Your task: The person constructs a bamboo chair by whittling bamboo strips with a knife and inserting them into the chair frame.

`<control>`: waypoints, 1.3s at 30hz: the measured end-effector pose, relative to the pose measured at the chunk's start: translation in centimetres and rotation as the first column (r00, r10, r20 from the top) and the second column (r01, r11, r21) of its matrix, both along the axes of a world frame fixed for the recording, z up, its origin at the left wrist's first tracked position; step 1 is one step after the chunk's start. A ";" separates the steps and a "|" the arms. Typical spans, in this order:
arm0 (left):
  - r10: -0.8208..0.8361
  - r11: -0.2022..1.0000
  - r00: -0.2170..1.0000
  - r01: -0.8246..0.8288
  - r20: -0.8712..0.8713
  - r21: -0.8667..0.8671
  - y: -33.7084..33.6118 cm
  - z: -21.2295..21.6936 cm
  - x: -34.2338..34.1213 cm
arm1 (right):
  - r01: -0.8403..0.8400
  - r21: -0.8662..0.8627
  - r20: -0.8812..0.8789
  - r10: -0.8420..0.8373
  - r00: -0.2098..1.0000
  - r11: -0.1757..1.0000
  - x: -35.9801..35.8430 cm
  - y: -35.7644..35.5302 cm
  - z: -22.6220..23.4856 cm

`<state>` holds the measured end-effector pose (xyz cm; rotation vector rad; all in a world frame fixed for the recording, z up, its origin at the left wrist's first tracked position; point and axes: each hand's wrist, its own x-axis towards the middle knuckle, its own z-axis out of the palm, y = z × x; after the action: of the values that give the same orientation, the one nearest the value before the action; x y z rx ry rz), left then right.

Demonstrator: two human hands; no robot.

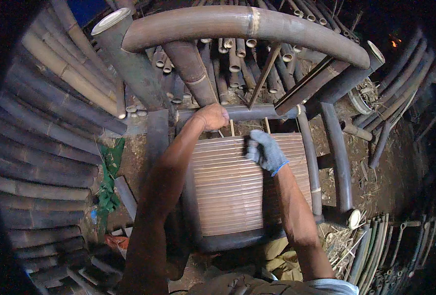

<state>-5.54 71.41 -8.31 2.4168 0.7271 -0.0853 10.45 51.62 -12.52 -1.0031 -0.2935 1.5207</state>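
In front of me stands a dark bamboo chair with a curved top rail (193,33) and a seat of thin bamboo slats (227,187). My bare left hand (211,117) is closed at the back of the seat, by the rear crossbar (257,113); what it grips, if anything, is hidden. My right hand (267,152), in a grey knit glove with a blue cuff, is over the back part of the slats. Its fingers are curled and slightly blurred, and I cannot make out what is in them. Between the slats and the crossbar, thin pale bamboo strips (231,128) show in a gap.
Thick bamboo poles (46,162) are stacked along the left. Cut bamboo tubes (235,61) lie piled behind the chair, and more bent poles (399,93) lie at the right. Thin canes (375,250) and shavings (343,243) are at the lower right. A green cloth (109,187) lies left of the chair.
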 end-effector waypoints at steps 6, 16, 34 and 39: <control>-0.090 0.995 0.964 0.100 -0.249 0.029 -2.2 -0.7 0.4 | -0.030 -0.292 0.839 0.271 0.472 0.956 4.1 -3.5 4.4; -0.028 0.927 0.961 -0.078 -0.276 -0.366 -1.7 -7.7 -1.9 | -0.166 0.021 0.876 0.062 0.478 0.986 2.3 -3.8 6.8; -0.054 0.936 0.951 -0.058 -0.304 -0.347 -2.3 -6.5 -1.9 | -0.154 -0.513 0.859 0.505 -0.087 0.845 0.1 -5.0 5.4; -0.054 0.972 0.973 0.001 -0.222 -0.233 -3.5 -5.8 -1.8 | -0.252 -0.232 0.953 0.271 0.133 0.940 -6.6 -5.8 4.6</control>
<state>-7.30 67.86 -14.15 2.2141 0.7396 -0.4412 3.82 45.83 -7.97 -1.9696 -1.4902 0.8823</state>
